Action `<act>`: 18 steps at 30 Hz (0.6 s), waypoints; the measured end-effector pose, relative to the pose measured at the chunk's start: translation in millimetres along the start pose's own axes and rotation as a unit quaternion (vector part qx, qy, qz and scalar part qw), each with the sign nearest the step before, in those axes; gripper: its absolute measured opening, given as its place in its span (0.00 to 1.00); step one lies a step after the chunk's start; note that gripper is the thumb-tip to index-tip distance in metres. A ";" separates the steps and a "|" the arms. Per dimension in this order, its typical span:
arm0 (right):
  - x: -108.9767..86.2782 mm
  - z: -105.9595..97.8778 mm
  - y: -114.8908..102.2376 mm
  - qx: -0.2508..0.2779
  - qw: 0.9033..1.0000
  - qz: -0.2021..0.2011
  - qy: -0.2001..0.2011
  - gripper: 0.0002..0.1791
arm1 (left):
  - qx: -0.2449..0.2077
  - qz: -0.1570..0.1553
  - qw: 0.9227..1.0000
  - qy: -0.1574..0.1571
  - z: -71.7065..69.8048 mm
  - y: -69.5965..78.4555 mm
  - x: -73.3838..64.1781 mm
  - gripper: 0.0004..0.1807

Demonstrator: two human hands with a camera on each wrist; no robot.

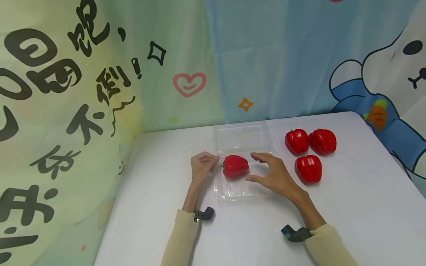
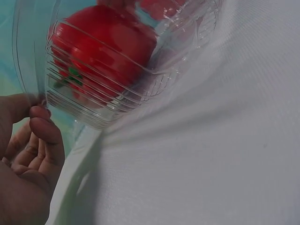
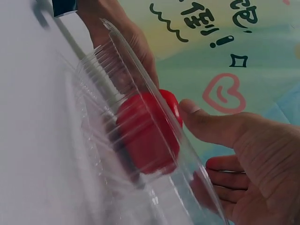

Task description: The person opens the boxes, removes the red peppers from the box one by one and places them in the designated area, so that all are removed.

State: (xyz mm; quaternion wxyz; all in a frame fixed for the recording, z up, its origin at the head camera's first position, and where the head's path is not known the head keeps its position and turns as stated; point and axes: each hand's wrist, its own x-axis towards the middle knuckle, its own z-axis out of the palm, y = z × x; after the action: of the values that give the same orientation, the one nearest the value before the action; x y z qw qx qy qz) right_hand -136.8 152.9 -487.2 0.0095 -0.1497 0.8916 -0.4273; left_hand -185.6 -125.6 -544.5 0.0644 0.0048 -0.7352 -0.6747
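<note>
A red bell pepper (image 1: 235, 167) lies on its side in a clear plastic clamshell box (image 1: 229, 193), its green stem (image 2: 74, 77) toward the left wall. My left hand (image 1: 203, 166) pinches the box's left rim between thumb and fingertips, as the left wrist view (image 2: 33, 145) shows. At the pepper's right, my right hand (image 1: 273, 173) is spread, thumb and fingers apart, with a gap between it and the pepper in the head view. In the right wrist view, the right hand (image 3: 253, 159) has its thumb near the pepper (image 3: 150, 133) and some fingers behind the clear wall.
The box's clear lid (image 1: 243, 137) lies opened back, away from me. Three more red bell peppers (image 1: 297, 142) (image 1: 323, 142) (image 1: 308, 169) sit on the white table (image 1: 159, 177) to the right. A printed curtain (image 1: 266, 55) hangs behind the table.
</note>
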 end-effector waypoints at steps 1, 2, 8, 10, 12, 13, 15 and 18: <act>2.8 0.9 -0.9 -0.005 1.000 0.001 -0.005 0.50 | -0.002 0.002 1.000 -0.001 0.2 -0.1 0.6 0.08; 5.5 2.0 -1.9 -0.009 1.000 0.001 -0.009 0.50 | -0.004 0.003 1.000 -0.002 0.5 0.1 1.0 0.08; 15.3 11.5 -5.2 -0.027 0.999 0.008 -0.029 0.50 | -0.010 0.005 1.000 -0.004 1.2 0.9 2.4 0.07; 17.0 15.7 -5.7 -0.029 0.999 0.011 -0.034 0.49 | -0.009 0.005 1.000 -0.006 1.0 1.1 2.6 0.07; 18.8 19.5 -6.9 -0.031 0.999 0.010 -0.035 0.49 | -0.008 0.006 1.000 -0.007 0.9 1.3 2.6 0.07; 19.8 21.1 -7.7 -0.032 0.999 0.007 -0.034 0.49 | -0.008 0.007 1.000 -0.007 0.8 1.3 2.5 0.07; 21.9 23.9 -9.4 -0.031 0.999 0.003 -0.031 0.48 | -0.010 0.008 1.000 -0.006 0.5 0.7 2.6 0.07; 24.6 27.5 -11.7 -0.028 0.999 -0.004 -0.022 0.47 | -0.013 0.008 1.000 -0.006 0.1 0.4 2.0 0.06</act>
State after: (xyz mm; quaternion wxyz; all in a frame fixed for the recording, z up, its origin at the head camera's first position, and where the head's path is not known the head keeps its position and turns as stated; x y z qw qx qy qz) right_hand -153.2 118.4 -493.0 0.0237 -0.1629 0.9020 -0.3990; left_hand -187.5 -125.6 -544.0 0.0655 -0.0060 -0.7269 -0.6836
